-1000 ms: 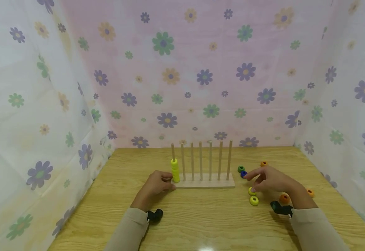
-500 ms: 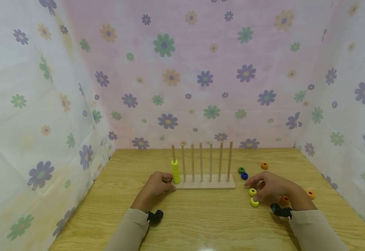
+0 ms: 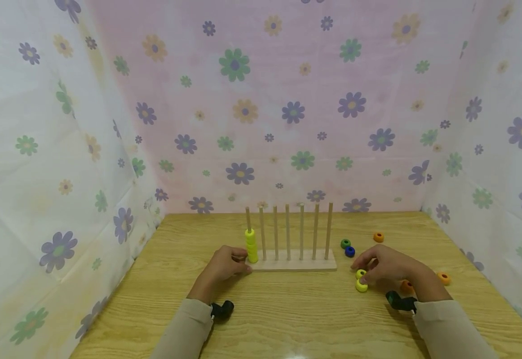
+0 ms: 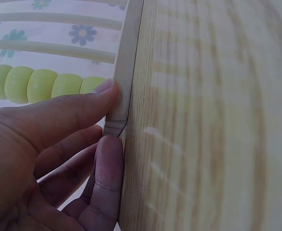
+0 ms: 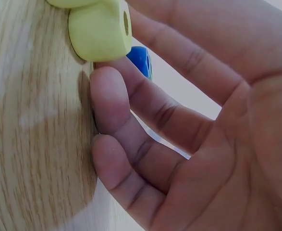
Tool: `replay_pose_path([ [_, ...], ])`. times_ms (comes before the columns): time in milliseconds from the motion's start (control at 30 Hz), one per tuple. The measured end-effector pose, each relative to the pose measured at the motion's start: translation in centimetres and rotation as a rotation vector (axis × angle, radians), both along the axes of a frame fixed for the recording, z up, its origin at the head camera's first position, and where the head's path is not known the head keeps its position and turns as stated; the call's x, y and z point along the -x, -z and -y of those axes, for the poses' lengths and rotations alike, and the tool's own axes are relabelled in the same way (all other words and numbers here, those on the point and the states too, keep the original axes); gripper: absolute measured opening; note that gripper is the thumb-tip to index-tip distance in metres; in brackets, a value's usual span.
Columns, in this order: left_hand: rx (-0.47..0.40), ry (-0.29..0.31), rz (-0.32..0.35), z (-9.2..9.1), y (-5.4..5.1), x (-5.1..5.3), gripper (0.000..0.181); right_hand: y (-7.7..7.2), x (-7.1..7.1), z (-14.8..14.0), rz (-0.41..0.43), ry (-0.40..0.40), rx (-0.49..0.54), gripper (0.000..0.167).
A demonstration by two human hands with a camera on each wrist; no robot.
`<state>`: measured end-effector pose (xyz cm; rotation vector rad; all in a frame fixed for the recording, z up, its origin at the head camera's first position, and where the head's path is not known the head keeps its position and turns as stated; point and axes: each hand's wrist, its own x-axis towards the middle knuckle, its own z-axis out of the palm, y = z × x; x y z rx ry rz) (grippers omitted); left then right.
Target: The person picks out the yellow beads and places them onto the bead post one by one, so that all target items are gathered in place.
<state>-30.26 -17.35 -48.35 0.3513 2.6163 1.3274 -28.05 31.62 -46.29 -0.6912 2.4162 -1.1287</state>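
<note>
My left hand (image 3: 225, 262) grips the left end of a wooden peg rack (image 3: 294, 266). In the left wrist view its thumb (image 4: 78, 108) lies on the base beside a stack of yellow beads (image 4: 40, 85), and a fingertip meets the base's end. That stack fills the lower part of the leftmost peg; the other pegs are bare. My right hand (image 3: 389, 264) is low over the table, thumb tip touching the nearer of two loose yellow beads (image 3: 362, 286). The farther yellow bead (image 3: 361, 273) lies against it, near the index finger. The right wrist view shows loosely bent fingers beneath the bead (image 5: 100, 31).
A green bead (image 3: 345, 243) and a blue bead (image 3: 350, 252) lie right of the rack. Orange beads sit behind the right hand (image 3: 379, 237), by its wrist (image 3: 407, 285) and farther right (image 3: 443, 278). Flowered cloth (image 3: 288, 124) encloses the wooden table (image 3: 283, 319).
The right hand has come nearer from above the blue and farther yellow beads, its thumb now on the nearer one. That bead has slid slightly away against the other. The left hand stays put.
</note>
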Motion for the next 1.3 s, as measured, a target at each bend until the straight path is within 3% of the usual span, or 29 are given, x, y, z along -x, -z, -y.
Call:
replay_pose_path([
  [267, 0.004, -0.006, -0.008, -0.10, -0.01, 0.04, 0.053, 0.07, 0.15, -0.07, -0.056, 0.000, -0.023, 0.029],
  [633, 0.005, 0.001, -0.012, -0.04, 0.08, 0.03, 0.054, -0.22, -0.29, -0.12, -0.155, 0.109, -0.132, 0.029],
  [933, -0.026, 0.006, 0.003, 0.06, 0.03, -0.03, 0.052, -0.53, -0.35, -0.39, -0.135, 0.147, -0.159, 0.027],
  [1067, -0.016, 0.004, 0.003, 0.03, 0.04, -0.02, 0.052, -0.26, -0.18, -0.64, -0.145, 0.126, -0.161, 0.024],
  [1300, -0.024, 0.006, 0.006, 0.02, 0.11, 0.00, 0.051, 0.09, 0.02, -0.35, -0.070, 0.071, -0.081, 0.034],
])
